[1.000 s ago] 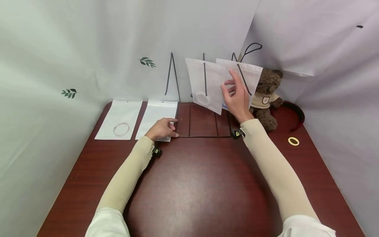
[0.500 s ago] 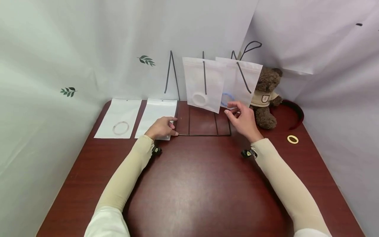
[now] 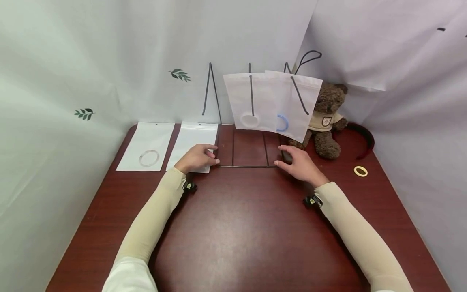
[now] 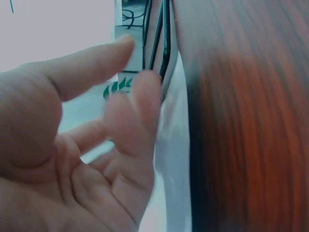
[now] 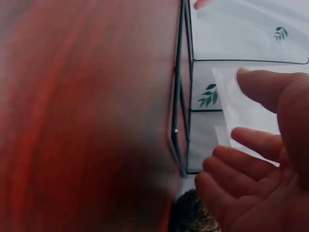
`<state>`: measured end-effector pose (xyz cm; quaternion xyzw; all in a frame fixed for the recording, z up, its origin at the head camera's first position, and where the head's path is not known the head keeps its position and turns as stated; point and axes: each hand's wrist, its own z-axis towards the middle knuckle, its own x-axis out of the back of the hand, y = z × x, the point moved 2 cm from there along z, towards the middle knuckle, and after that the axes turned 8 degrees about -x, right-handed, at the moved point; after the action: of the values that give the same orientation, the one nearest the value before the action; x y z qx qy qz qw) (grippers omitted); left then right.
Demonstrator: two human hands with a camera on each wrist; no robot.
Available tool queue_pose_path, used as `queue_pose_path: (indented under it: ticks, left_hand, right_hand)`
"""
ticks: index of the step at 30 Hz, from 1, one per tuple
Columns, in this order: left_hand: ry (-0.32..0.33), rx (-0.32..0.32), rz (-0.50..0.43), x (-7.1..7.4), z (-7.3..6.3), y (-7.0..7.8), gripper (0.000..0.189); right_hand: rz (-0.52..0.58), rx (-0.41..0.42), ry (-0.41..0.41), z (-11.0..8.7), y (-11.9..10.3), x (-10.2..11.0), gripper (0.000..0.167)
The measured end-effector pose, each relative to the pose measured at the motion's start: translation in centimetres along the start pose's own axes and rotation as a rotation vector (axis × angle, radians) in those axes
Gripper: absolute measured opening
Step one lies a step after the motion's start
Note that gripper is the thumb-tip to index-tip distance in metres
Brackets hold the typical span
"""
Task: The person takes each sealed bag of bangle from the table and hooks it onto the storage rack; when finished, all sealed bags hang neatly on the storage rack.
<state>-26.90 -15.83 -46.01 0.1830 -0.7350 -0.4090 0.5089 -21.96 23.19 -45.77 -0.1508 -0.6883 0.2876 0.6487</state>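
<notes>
A black wire rack with several upright prongs stands at the back of the table. Two translucent zip bags hang from it: the middle bag shows a pale ring, the right bag a blue ring. My left hand is at the rack's front left corner, over the edge of a flat white bag. Its thumb and fingers are apart in the left wrist view. Beside the front right corner is my right hand, palm towards the rack, fingers loosely bent and holding nothing.
Another flat bag with a pale ring lies at the far left. A brown teddy bear sits behind the right hand, with a dark curved band and a yellow ring farther right. White curtains enclose the table.
My right hand has come down from the hanging right bag to the rack's front right corner. Both hanging bags have swung. The left hand has barely shifted.
</notes>
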Motion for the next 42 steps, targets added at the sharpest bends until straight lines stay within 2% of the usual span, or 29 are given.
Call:
queue_pose_path:
  ticks: [6,14,23,29,35,42]
  left_hand:
    - [0.049,-0.025,-0.092,0.9,0.0,-0.9,0.057]
    - [0.171,-0.011,-0.027,3.3,0.5,-1.8,0.054]
    - [0.163,0.038,-0.044,6.1,2.1,-3.5,0.07]
    - [0.224,0.064,-0.055,8.1,3.2,-4.4,0.077]
    - [0.266,0.11,-0.028,10.1,4.1,-5.2,0.082]
    - [0.265,0.149,-0.047,10.7,4.7,-6.1,0.085]
  right_hand:
    - [-0.081,-0.019,-0.098,-0.1,0.7,-0.3,0.069]
    - [-0.134,-0.006,-0.126,-0.2,0.8,-0.2,0.065]
    - [-0.143,-0.032,-0.136,-0.1,1.3,0.1,0.065]
    - [-0.175,-0.05,-0.144,0.3,1.3,0.0,0.063]
    - [-0.176,-0.069,-0.146,0.4,1.3,-0.2,0.062]
    - [-0.162,-0.082,-0.15,0.5,1.4,-0.4,0.063]
